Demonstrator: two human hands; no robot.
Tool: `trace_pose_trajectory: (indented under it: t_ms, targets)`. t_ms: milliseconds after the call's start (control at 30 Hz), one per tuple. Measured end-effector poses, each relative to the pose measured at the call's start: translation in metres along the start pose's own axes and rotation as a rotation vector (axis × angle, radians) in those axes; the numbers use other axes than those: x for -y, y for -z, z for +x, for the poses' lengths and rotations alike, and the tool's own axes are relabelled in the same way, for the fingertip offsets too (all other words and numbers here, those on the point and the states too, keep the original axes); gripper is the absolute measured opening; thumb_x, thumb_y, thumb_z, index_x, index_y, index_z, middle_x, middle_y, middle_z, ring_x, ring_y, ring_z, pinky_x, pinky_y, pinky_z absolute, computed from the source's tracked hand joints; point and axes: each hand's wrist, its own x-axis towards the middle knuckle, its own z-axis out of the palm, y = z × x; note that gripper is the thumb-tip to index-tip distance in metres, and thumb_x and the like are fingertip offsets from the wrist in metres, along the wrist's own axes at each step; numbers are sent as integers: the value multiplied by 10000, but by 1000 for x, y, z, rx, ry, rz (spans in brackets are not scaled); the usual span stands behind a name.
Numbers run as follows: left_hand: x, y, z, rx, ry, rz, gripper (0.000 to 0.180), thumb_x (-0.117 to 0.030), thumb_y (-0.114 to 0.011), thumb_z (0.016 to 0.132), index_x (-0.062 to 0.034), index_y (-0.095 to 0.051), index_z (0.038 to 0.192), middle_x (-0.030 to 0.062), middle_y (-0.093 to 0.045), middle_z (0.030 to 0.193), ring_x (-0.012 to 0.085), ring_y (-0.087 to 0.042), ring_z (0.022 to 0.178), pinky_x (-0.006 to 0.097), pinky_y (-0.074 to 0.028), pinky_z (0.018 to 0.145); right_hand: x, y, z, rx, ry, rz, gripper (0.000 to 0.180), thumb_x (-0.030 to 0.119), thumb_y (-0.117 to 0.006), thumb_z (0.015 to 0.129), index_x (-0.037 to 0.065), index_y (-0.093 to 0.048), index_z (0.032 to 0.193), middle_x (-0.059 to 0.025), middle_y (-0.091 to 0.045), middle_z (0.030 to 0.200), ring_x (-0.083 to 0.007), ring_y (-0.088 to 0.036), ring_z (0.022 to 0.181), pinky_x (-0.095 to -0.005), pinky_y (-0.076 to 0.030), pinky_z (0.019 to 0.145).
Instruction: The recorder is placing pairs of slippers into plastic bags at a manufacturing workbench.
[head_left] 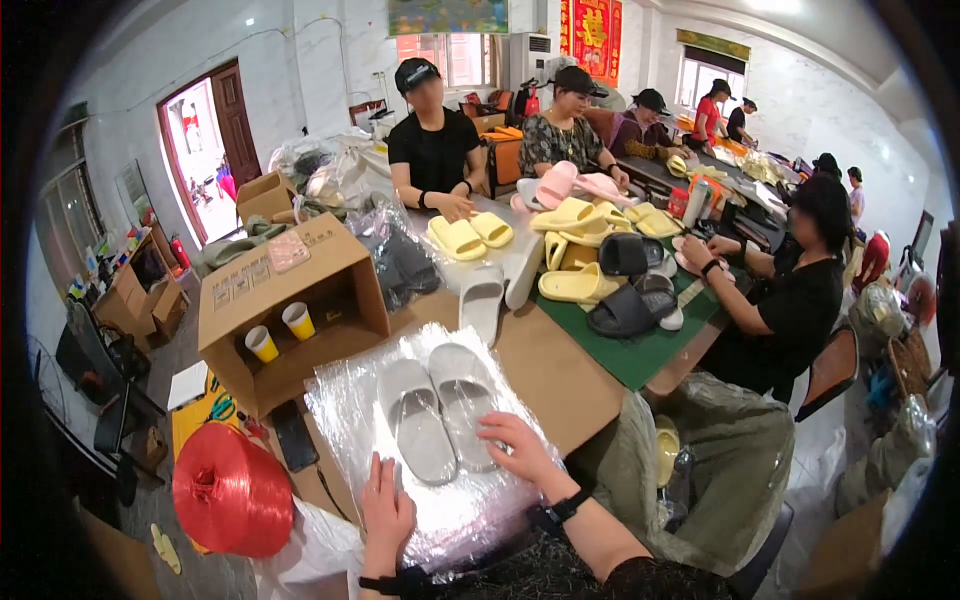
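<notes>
A pair of grey slide slippers lies side by side, toes away from me, on a pile of clear plastic bags. Glossy film seems to cover the slippers, though I cannot tell whether they are fully inside a bag. My left hand lies on the plastic just left of the near heel, its fingers stretched out. With fingers apart, my right hand touches the film by the heel of the right slipper. Beyond the pile, two more grey slippers rest on the table.
On the left are an open cardboard box with two yellow-and-white cups, a red twine roll and scissors. Yellow and black slippers cover a green mat. A large sack stands right. Co-workers sit around the table.
</notes>
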Motion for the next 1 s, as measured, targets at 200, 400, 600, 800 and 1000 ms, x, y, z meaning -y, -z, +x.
trace_pose_trajectory:
  t_ms: [200, 400, 600, 800, 1000]
  targets:
    - [11, -8, 4, -23, -41, 19, 596, -103, -541, 842, -16, -485, 1429, 273, -401, 1529, 464, -527, 1212, 517, -413, 1008, -9, -6, 1, -30, 2, 6, 256, 64, -676, 831, 74, -725, 1082, -87, -651, 1279, -310, -556, 1251, -430, -441, 1073]
    - [13, -10, 3, -50, -62, 18, 590, -92, -553, 839, -22, -496, 1422, 268, -422, 1516, 460, -541, 1187, 504, -424, 1003, -2, -3, 2, -46, -21, 78, 255, 48, -679, 819, 73, -722, 1069, -89, -658, 1269, -306, -564, 1231, -418, -451, 1061]
    - [6, -5, 1, -27, 21, -47, 562, -93, -554, 837, -42, -535, 1396, 225, -437, 1520, 422, -537, 1195, 490, -417, 1020, -5, -6, 0, -55, -24, 60, 247, 10, -661, 813, 56, -721, 1047, -100, -670, 1235, -311, -568, 1233, -419, -455, 1055]
    - [-1, 1, 2, -42, 30, -61, 559, -76, -560, 831, -42, -543, 1389, 225, -434, 1521, 413, -538, 1189, 487, -417, 1028, 3, -2, 4, -3, -37, 36, 247, 6, -665, 806, 57, -718, 1041, -106, -661, 1249, -322, -567, 1238, -429, -451, 1056]
    - [2, 2, 3, -9, 41, -56, 560, -94, -534, 863, -34, -514, 1419, 226, -407, 1545, 399, -521, 1226, 476, -379, 1060, 6, 5, 7, 67, -59, 39, 287, 31, -665, 844, 48, -697, 1129, -109, -645, 1293, -313, -542, 1286, -423, -425, 1079]
